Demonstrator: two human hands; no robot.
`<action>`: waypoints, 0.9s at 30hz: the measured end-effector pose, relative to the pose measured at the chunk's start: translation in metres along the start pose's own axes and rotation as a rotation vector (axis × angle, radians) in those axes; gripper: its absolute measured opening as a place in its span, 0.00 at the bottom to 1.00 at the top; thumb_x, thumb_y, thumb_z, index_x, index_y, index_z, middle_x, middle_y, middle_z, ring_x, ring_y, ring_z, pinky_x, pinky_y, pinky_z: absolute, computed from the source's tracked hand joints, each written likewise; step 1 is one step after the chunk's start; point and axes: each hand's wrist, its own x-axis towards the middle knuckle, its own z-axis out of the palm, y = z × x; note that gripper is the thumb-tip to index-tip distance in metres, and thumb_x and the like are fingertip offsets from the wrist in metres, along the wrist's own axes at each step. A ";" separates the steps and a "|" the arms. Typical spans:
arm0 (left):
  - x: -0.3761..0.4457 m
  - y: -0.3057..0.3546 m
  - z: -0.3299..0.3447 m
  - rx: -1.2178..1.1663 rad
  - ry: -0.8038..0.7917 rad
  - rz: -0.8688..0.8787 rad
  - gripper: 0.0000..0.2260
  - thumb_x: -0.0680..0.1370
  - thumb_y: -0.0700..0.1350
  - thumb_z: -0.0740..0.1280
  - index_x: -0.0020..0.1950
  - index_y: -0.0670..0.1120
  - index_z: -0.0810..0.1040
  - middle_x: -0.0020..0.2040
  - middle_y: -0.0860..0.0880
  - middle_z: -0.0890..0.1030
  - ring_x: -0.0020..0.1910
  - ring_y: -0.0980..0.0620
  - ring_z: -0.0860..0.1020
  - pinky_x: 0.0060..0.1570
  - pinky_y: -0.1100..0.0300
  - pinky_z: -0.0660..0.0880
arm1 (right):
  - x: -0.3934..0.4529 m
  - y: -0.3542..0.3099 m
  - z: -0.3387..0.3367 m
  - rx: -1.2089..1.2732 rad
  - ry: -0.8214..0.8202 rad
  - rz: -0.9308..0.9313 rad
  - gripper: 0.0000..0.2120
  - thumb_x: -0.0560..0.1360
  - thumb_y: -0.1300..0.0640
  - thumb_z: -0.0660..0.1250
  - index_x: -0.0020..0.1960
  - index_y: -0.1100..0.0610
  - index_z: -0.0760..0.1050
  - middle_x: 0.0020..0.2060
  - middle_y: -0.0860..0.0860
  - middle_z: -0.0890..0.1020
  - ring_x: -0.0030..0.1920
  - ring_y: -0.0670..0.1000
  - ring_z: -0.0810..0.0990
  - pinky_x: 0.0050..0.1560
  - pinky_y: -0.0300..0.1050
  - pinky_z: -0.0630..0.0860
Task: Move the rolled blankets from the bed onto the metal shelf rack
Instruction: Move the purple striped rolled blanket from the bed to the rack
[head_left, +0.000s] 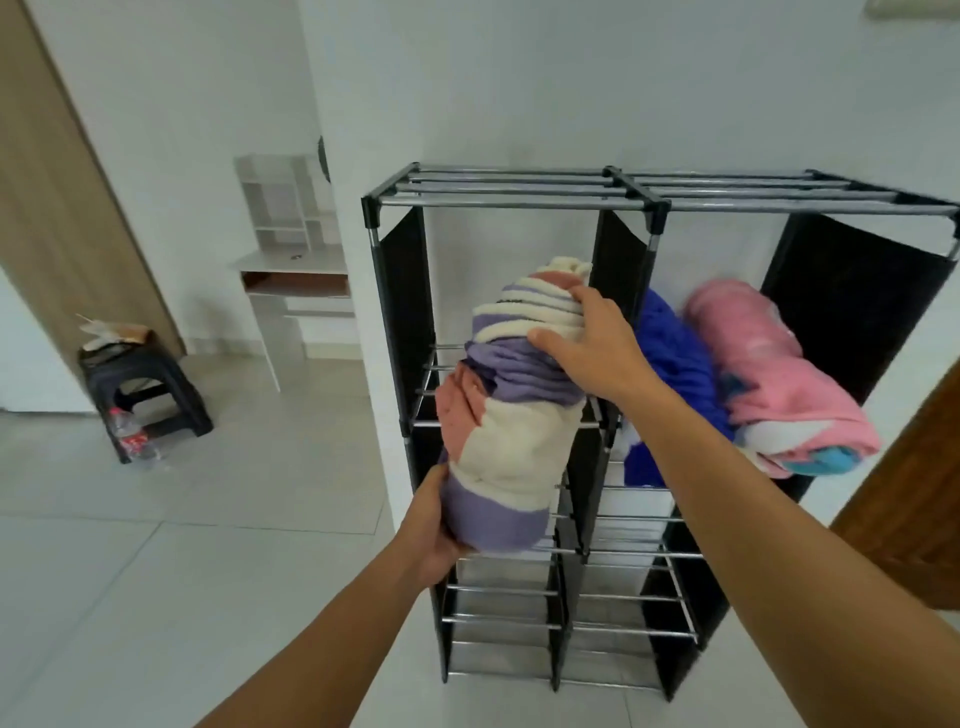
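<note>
Striped blanket roll (511, 410): held at the front of the upper left compartment of the metal shelf rack (524, 200); its far end is already over the shelf bars, its near end hangs out past the front bar toward the person

Long axis: run from near-low to far-high, roughly along the reaching arms and pointing into the compartment, tilted a little to the right at the top

Left hand (434, 525): placed under and behind the near, purple end of the roll; fingers are curled round that end from below, so the roll lies above and ahead of them

Right hand (589, 345): laid on the far upper part of the roll; fingers are spread and bent over the cream and purple folds, thumb pressed on the near side, so the cloth is clamped beneath them

Nearer hand: the left is closer to the body and is judged to do the pushing; the right is farther in and is judged to steer

Key relation: the compartment floor lies beyond and below the right fingers, in line with the roll's axis, so a forward slide along that axis is judged to be what is called for

Blue blanket (675, 374): lying in the upper right compartment, just right of the right wrist

Pink blanket (779, 384): beside the blue one, farther right, touching it

Progress: two rolls are seen shelved, the third is judged partly in
</note>
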 end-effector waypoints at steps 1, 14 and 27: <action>0.011 0.003 0.005 -0.012 -0.002 -0.007 0.18 0.78 0.56 0.59 0.65 0.54 0.77 0.63 0.49 0.81 0.61 0.43 0.79 0.49 0.47 0.80 | 0.017 0.004 0.005 -0.020 -0.001 -0.009 0.32 0.75 0.48 0.67 0.74 0.54 0.60 0.67 0.58 0.69 0.64 0.57 0.71 0.61 0.45 0.67; 0.104 0.042 0.051 0.311 -0.322 -0.074 0.29 0.69 0.44 0.74 0.69 0.48 0.71 0.63 0.45 0.80 0.61 0.43 0.79 0.56 0.45 0.79 | 0.168 0.055 0.051 -0.223 0.002 0.255 0.33 0.76 0.47 0.64 0.76 0.56 0.57 0.70 0.61 0.65 0.69 0.64 0.66 0.69 0.59 0.65; 0.122 0.054 0.077 0.349 -0.397 -0.133 0.19 0.73 0.37 0.71 0.64 0.43 0.75 0.57 0.44 0.83 0.56 0.43 0.82 0.54 0.48 0.80 | 0.200 0.086 0.059 -0.279 -0.055 0.399 0.33 0.76 0.47 0.61 0.77 0.56 0.55 0.73 0.61 0.62 0.71 0.65 0.63 0.71 0.61 0.62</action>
